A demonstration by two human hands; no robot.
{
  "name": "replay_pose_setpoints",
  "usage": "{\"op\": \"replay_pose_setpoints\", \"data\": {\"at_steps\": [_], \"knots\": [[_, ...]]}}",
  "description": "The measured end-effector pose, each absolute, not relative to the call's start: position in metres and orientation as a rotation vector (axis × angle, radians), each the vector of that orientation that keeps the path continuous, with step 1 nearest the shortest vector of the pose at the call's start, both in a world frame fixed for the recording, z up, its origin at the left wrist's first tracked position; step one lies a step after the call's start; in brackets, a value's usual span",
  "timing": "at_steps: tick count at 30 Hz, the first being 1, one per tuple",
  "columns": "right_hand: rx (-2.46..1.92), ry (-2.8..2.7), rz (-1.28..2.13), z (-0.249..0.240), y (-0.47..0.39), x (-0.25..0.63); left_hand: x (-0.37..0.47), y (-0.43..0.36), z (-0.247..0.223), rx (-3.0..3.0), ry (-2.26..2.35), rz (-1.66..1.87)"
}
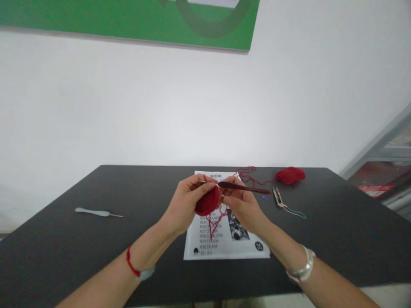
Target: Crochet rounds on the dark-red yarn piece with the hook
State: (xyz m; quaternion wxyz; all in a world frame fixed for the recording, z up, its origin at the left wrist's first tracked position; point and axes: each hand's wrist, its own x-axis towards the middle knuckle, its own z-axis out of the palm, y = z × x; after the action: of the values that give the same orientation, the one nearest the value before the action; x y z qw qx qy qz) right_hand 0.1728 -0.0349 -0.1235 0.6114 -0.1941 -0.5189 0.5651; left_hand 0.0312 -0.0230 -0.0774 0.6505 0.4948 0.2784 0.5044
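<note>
A small round piece of red crochet work (207,202) is pinched between the thumb and fingers of my left hand (184,199). My right hand (244,205) is closed, with the dark red handle of a crochet hook (245,187) lying across its fingers. The hook's thin metal shaft points left and meets the top edge of the red piece. Fingertips of my right hand are close against the piece's right side. Loose red yarn (212,229) dangles below both hands. My fingers hide part of the stitches.
Under my hands lies a printed pattern sheet (224,252) on the black table (144,179). To the right are a red yarn ball (290,176), thread snips (278,197) with a cord, and a small purple clip (264,197). Another hook with a grey handle (93,211) lies left.
</note>
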Motion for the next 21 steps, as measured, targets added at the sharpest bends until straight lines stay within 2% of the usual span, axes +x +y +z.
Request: {"op": "replay_pose_setpoints", "data": {"at_steps": [3,5,7,9,11,13,15,18,21], "knots": [[-0.425,-1.258,1.536,-0.129,-0.044,0.168,0.030,-0.015,-0.070,1.047,0.647,1.233],[-0.464,-1.440,1.841,-0.125,-0.057,0.177,0.025,-0.008,-0.066,1.016,0.648,1.244],[-0.699,-1.718,1.950,-0.115,-0.074,0.203,0.018,-0.001,-0.065,1.019,0.638,1.273],[-1.127,-1.991,1.671,-0.103,-0.091,0.242,0.009,0.003,-0.066,1.026,0.647,1.328],[-1.562,-2.017,1.448,-0.093,-0.104,0.282,0.003,0.004,-0.071,1.065,0.691,1.308],[-1.818,-1.930,1.146,-0.088,-0.109,0.310,0.002,0.000,-0.077,1.098,0.721,1.242],[-1.787,-1.913,0.942,-0.089,-0.106,0.315,0.008,-0.009,-0.083,1.109,0.708,1.149],[-1.352,-1.963,1.002,-0.101,-0.090,0.286,0.021,-0.023,-0.087,1.108,0.659,1.013],[-0.927,-1.750,0.924,-0.122,-0.072,0.238,0.031,-0.033,-0.087,1.170,0.628,0.957]]}}
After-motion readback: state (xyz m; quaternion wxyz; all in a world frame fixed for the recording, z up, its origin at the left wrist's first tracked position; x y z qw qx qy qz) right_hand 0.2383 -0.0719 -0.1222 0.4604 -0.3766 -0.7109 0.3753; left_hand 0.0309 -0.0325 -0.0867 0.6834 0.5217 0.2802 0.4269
